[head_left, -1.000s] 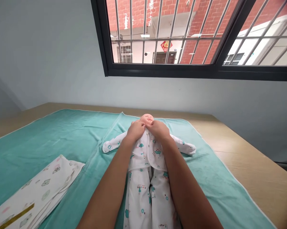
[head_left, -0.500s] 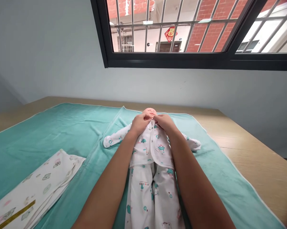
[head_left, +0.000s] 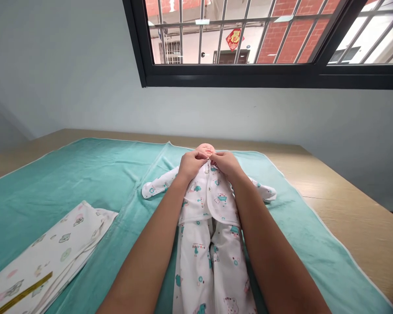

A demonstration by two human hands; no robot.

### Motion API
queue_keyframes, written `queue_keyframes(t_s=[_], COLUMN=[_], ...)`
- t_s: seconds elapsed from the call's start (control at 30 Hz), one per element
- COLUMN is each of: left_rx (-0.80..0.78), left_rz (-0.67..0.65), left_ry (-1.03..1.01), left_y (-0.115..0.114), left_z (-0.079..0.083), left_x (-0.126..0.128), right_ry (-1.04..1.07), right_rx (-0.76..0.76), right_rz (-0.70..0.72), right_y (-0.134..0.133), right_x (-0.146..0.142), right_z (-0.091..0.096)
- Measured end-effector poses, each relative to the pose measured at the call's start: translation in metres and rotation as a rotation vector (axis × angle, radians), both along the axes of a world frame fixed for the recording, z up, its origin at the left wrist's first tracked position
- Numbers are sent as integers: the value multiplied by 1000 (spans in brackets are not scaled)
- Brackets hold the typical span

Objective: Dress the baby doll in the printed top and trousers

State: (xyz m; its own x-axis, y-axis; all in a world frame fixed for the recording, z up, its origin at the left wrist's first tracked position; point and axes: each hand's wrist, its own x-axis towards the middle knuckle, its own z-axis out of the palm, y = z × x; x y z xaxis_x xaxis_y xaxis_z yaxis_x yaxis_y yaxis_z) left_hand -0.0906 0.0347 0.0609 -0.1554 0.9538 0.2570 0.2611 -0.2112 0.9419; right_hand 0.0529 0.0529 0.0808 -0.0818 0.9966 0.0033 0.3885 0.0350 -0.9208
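Note:
A baby doll (head_left: 205, 148) lies on its back, dressed in a white printed jacket (head_left: 221, 198) and matching pants (head_left: 196, 266). Both my hands meet at the jacket's neckline, just below the doll's chin. My left hand (head_left: 192, 163) pinches the left side of the collar. From the other side, my right hand (head_left: 227, 162) pinches the collar's right edge, its fingertips close to the left ones. Below the hands the front flap runs down the chest and falls slightly apart at the hem. The sleeves stretch out to both sides.
A teal blanket (head_left: 95, 174) covers much of the wooden table (head_left: 340, 196). A folded white printed cloth (head_left: 55, 253) lies at the left, with a yellow strip (head_left: 23, 293) across it. Behind the table are a pale wall and a barred window (head_left: 229, 76).
Both hands stay at the collar, fingers shifted only slightly. The whole view has tilted a little, so the window and doll sit higher in the picture.

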Motion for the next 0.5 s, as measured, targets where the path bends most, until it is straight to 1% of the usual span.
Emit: queue_keyframes(t_s=[0.27,0.43,0.5], left_rx=[3,31,43], left_rz=[-42,-29,-35], left_ry=[-48,9,46], left_y=[-4,-3,-4], left_z=[0,-1,0], left_x=[-8,-7,-6], right_ry=[-8,-15,-62], right_rx=[86,79,83], right_rz=[-23,7,26], right_y=[-2,-1,-1], right_x=[-3,-1,-1], right_z=[-3,-2,0])
